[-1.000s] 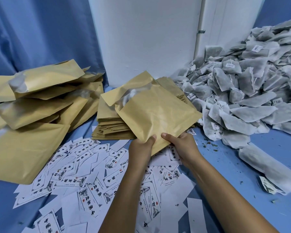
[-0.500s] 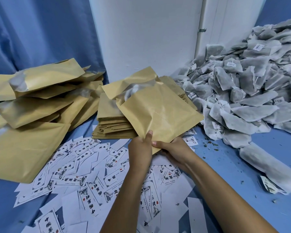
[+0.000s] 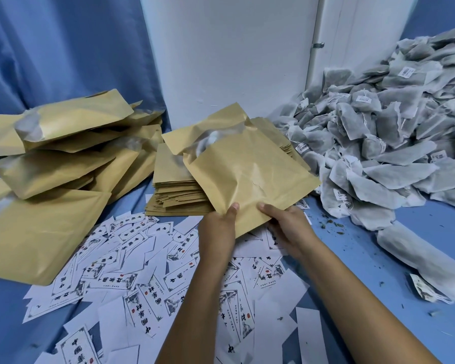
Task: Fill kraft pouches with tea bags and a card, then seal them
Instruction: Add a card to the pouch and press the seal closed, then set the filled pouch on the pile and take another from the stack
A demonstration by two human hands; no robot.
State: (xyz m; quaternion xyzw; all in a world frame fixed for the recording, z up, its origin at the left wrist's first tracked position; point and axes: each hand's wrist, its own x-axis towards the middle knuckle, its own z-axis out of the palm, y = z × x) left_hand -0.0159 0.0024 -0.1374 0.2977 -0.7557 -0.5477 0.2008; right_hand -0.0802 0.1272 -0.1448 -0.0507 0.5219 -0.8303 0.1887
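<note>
A creased kraft pouch [image 3: 250,177], mouth gaping at 11 o'clock, is hanging centre-frame above the flat pouch stack [image 3: 176,193]; left hand [image 3: 217,233] and right hand [image 3: 286,227] are pinching its bottom edge. Tea bags [image 3: 378,143] are heaping at 2 o'clock, cards [image 3: 132,271] littering the counter [image 3: 405,258] below.

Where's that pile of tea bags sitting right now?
The pile of tea bags fills the right side of the head view, heaped against the white wall, just right of the stack of flat kraft pouches.

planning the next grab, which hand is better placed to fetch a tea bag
Right. The right hand is nearer the tea bag pile on that side; the left hand can hold the pouch.
</note>
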